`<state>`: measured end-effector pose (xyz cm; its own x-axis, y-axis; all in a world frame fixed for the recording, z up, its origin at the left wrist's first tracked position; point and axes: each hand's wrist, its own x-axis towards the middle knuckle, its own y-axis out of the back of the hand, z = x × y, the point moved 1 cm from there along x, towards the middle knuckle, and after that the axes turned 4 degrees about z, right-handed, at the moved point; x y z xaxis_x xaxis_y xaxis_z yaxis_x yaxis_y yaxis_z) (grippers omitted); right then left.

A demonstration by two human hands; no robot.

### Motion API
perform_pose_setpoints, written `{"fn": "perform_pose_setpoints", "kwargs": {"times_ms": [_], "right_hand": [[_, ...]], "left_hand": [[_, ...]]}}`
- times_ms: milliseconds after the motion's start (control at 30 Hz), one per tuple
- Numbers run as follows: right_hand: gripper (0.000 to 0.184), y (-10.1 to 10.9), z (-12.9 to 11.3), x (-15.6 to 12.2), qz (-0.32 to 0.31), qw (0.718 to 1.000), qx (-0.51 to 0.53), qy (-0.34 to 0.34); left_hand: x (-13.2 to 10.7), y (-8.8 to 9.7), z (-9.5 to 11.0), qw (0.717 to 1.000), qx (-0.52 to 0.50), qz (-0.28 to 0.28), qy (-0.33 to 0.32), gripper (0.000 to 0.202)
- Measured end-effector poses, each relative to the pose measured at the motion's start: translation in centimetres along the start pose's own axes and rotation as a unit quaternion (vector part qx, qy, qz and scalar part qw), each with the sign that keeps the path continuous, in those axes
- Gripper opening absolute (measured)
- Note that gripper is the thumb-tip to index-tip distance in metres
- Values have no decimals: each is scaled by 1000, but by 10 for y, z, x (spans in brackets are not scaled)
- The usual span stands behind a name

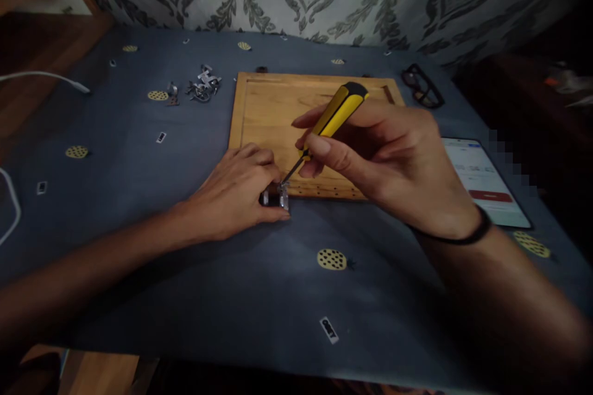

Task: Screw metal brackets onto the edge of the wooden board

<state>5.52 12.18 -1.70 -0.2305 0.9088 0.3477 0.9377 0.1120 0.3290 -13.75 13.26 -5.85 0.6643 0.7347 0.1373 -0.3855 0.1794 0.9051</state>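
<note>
A yellow and black screwdriver (337,112) slants down to the left, pinched in the fingers of my right hand (389,160). Its tip meets a small shiny metal piece (283,195), perhaps a latch or hinge, at the near left corner of a wooden board (278,111). My left hand (245,188) closes around that metal piece, thumb below it and fingers on top by the board's edge. Several small dark holes line the board's front edge. The fingers partly hide the metal piece, so its exact shape cannot be made out.
Behind on the left lies a pile of metal parts (204,83), several pieces. Folded eyeglasses (422,86) rest at the back right, and a lit phone (484,182) lies beside my right wrist. White cables (46,74) cross the left edge of the patterned blue tablecloth (185,296).
</note>
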Motion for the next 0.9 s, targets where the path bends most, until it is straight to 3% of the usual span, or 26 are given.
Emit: {"fn": "perform_pose_setpoints", "kwargs": {"times_ms": [100,167,300,433,700,900], "right_hand": [[13,4,1,1,-50,999,14,0],[17,1,3,-1,-27,999,-11,16],[30,-12,4,-9,140,985,-90,34],[31,-16,0,-11,238,966,-84,63],[44,-16,3,-8,200,977,-67,25],[38,-18,9,-9,177,982,-67,15]], "left_hand": [[-1,0,0,1000,-1,0,2,30],[-1,0,0,1000,-3,-1,2,31],[0,0,2,1000,-1,-6,7,31],[1,1,3,1000,5,0,6,30],[1,1,2,1000,7,0,3,29],[0,0,1,1000,4,-1,-2,30]]}}
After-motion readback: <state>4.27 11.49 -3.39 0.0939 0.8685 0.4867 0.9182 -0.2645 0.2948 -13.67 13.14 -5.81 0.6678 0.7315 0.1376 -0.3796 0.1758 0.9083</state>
